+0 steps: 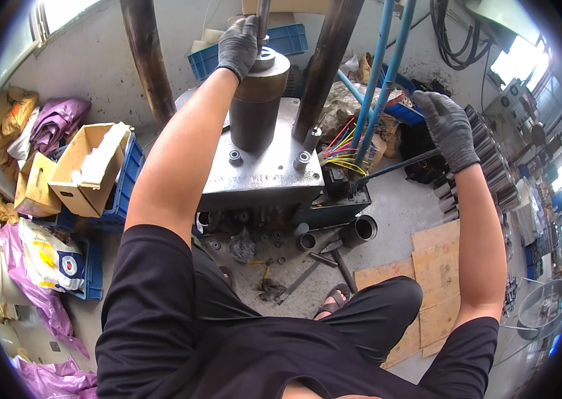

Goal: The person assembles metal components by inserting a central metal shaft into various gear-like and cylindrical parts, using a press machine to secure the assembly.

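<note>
My left hand (pixel 238 48), in a grey knitted glove, is closed at an upright metal rod (pixel 263 18). Beneath the rod sits a metal ring (pixel 264 60) on top of a thick steel cylinder (pixel 254 120). The cylinder stands on the steel table (pixel 261 169) of a press-like machine, between dark round columns (pixel 144 60). Out to the right, my gloved right hand (pixel 447 126) is raised with its fingers stretched out and nothing visible in them. Nearest to it is the end of a dark lever bar (pixel 397 165), which runs from the machine's base.
Blue pipes (pixel 382 73) and coloured wires (pixel 344 149) rise right of the table. Metal tubes (pixel 490 159) are stacked at the right. A hollow cylinder (pixel 359 229) and a hammer (pixel 331 247) lie on the floor near my foot. Cardboard boxes (pixel 88 173) stand at the left.
</note>
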The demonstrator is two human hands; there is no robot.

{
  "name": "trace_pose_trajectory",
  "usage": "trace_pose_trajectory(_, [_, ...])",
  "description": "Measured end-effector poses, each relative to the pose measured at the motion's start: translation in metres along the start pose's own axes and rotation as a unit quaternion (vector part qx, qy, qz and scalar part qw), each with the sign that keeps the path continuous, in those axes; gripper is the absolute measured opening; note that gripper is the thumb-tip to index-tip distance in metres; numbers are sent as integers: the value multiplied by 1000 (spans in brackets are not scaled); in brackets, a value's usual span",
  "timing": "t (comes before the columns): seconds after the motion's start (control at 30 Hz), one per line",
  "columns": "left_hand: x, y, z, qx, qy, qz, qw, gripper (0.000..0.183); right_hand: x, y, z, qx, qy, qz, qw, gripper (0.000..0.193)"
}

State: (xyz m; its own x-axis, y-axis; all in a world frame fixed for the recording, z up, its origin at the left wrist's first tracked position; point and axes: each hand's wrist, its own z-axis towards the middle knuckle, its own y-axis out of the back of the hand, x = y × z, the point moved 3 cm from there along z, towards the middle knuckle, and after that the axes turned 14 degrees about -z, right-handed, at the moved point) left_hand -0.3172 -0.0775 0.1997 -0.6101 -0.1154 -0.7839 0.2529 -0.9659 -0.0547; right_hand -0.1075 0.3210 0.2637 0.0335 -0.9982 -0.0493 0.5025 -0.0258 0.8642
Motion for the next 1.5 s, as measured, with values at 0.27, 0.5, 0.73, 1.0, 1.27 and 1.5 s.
trace_pose_trajectory(0.27, [-15,40,-74,-100,-174,13,980,22,-1,-2,-4,-130,71,-119,982,35])
trace_pose_trajectory(0.5, [50,85,-222,86,3,271,959,25,9,1,-7,-139,103,-204,964,44])
trace_pose_trajectory(0.73, [85,75,-235,240,97,388,884,20,2,15,-56,-103,90,-64,989,42])
trace_pose_trajectory(1.0, [82,74,-229,251,121,413,867,29,42,18,-196,45,283,-254,924,21])
trace_pose_trajectory(1.27, [71,100,-225,88,121,170,974,16,147,32,-185,-48,298,82,950,30])
trace_pose_trajectory(1.5, [-35,67,-217,119,234,-184,947,23,200,-47,-86,-117,279,267,915,42])
